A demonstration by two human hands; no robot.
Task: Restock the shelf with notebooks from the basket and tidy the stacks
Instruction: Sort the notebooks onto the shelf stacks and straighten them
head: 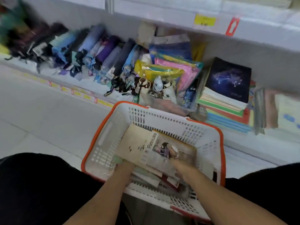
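A white basket with an orange rim [209,137] stands on the floor before the low shelf. Both my hands are inside it. My left hand [125,166] grips the near edge of a beige notebook [136,143]. My right hand [181,168] holds the near edge of a picture-covered notebook [172,148] that overlaps the beige one. More notebooks [162,179] lie under them. On the bottom shelf at the right stands a notebook stack [225,108] topped by a dark constellation cover [228,80].
Folded umbrellas [97,51] fill the bottom shelf's left part. Coloured plastic folders [175,69] lie in its middle. Further stacks [285,111] stand at the far right. An upper shelf edge with a yellow price tag [204,20] overhangs. My dark-clothed knees flank the basket on a tiled floor [40,114].
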